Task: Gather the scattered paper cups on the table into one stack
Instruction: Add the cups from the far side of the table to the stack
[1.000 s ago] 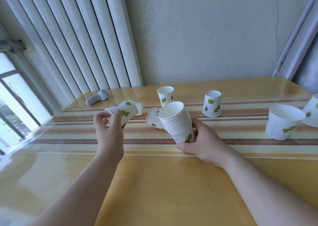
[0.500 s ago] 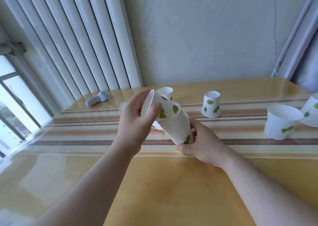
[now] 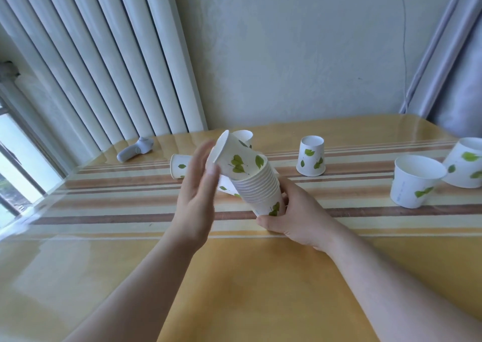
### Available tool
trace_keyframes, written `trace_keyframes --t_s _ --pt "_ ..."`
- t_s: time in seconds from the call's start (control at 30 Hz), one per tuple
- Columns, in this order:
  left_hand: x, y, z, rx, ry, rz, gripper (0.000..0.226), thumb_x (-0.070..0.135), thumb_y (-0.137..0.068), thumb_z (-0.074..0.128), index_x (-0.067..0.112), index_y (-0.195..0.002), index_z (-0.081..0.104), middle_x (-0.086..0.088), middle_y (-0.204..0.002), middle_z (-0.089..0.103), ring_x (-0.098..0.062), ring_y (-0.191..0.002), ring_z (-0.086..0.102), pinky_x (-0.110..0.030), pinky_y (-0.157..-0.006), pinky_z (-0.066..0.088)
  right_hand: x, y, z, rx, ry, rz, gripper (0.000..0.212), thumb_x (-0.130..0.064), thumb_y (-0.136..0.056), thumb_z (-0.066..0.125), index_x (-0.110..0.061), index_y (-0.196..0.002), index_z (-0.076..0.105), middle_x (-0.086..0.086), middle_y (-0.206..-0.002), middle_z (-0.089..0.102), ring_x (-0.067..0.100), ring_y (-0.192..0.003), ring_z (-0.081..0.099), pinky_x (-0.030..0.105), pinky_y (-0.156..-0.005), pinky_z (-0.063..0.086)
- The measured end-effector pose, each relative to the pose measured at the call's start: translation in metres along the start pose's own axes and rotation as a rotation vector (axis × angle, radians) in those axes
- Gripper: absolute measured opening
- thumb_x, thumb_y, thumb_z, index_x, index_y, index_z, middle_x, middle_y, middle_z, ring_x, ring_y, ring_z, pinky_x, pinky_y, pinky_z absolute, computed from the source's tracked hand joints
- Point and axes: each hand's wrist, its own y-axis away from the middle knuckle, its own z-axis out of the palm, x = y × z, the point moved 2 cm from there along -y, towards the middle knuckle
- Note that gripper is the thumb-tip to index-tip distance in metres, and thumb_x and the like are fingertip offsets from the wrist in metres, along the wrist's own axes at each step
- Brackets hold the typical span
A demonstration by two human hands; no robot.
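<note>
Cups, paper ones with green leaf prints, are scattered along the striped, glossy bench (image 3: 234, 289). Far left lies a small grey handheld gadget (image 3: 135, 150), then a cup on its side (image 3: 178, 166). The left hand (image 3: 197, 198) is flat and open, palm pressed against the mouth of the top cup (image 3: 236, 159), apparently seating it into the stack (image 3: 260, 188). That stack tilts left, ribbed with nested rims, its base clasped by the right hand (image 3: 294, 216), fingers (image 3: 268, 223) curled round it. Further right an upside-down cup (image 3: 311, 156), an upright cup (image 3: 413, 182) and another at the edge (image 3: 465, 163) wait. Next move, likely: push home, then reach for the nearest loose cup.
</note>
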Motion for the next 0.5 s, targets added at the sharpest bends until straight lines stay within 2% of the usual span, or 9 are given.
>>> trace_keyframes --t_s 0.07,0.17,0.23,0.27,0.33,0.4,0.5 --pt "0.009 -0.002 0.012 -0.041 -0.008 0.043 0.057 0.058 -0.087 0.069 0.057 -0.140 0.049 0.024 -0.135 0.068 -0.011 -0.126 0.068 -0.031 -0.102 0.057 0.000 0.000 0.000 0.001 0.010 -0.006 0.060 -0.027 -0.078 0.091 -0.047 -0.126 0.060 -0.015 -0.110 0.074 -0.001 -0.095 0.071 0.028 -0.087 0.062" --pt "0.011 -0.009 0.016 0.050 0.013 0.026 0.076 0.060 -0.077 0.078 0.056 -0.143 0.042 0.011 -0.137 0.069 -0.012 -0.119 0.072 -0.027 -0.091 0.059 -0.001 0.002 0.000 0.001 0.008 -0.006 0.060 -0.026 -0.079 0.091 -0.048 -0.125 0.060 -0.014 -0.109 0.074 -0.001 -0.094 0.070 0.028 -0.087 0.062" --pt "0.008 -0.009 0.012 0.043 0.014 0.007 0.083 0.062 -0.075 0.080 0.054 -0.147 0.039 0.010 -0.140 0.067 -0.013 -0.122 0.072 -0.032 -0.097 0.059 -0.001 0.002 0.000 -0.003 0.004 -0.002 0.059 -0.026 -0.078 0.091 -0.048 -0.124 0.060 -0.014 -0.110 0.073 0.000 -0.094 0.070 0.029 -0.088 0.062" --pt "0.005 -0.008 0.010 0.022 0.014 0.009 0.082 0.063 -0.077 0.077 0.053 -0.149 0.038 0.009 -0.143 0.065 -0.014 -0.127 0.069 -0.037 -0.104 0.057 0.000 0.001 0.000 -0.005 0.000 0.000 0.060 -0.026 -0.078 0.092 -0.048 -0.124 0.060 -0.014 -0.110 0.073 0.000 -0.095 0.070 0.029 -0.088 0.062" --pt "-0.004 -0.007 0.006 0.004 0.012 0.007 0.073 0.070 -0.085 0.058 0.049 -0.152 0.037 0.007 -0.150 0.059 -0.014 -0.140 0.058 -0.038 -0.116 0.046 0.001 0.001 -0.001 -0.006 -0.011 0.003 0.060 -0.025 -0.078 0.093 -0.049 -0.121 0.059 -0.015 -0.110 0.072 -0.002 -0.095 0.070 0.028 -0.087 0.062" --pt "-0.025 -0.011 0.000 0.096 -0.013 -0.081 0.073 0.076 -0.088 0.042 0.044 -0.153 0.044 0.005 -0.155 0.054 -0.016 -0.148 0.048 -0.041 -0.123 0.038 0.002 0.000 -0.001 0.005 -0.010 0.010 0.058 -0.026 -0.076 0.093 -0.049 -0.117 0.059 -0.017 -0.105 0.073 -0.002 -0.093 0.071 0.028 -0.085 0.063" --pt "-0.057 -0.025 -0.012 0.230 -0.271 -0.359 0.079 0.077 -0.080 0.048 0.039 -0.149 0.055 0.002 -0.152 0.052 -0.024 -0.147 0.044 -0.053 -0.125 0.036 0.003 0.000 -0.001 0.011 -0.007 0.013 0.058 -0.030 -0.072 0.093 -0.048 -0.116 0.061 -0.025 -0.102 0.074 0.001 -0.094 0.073 0.033 -0.088 0.065"
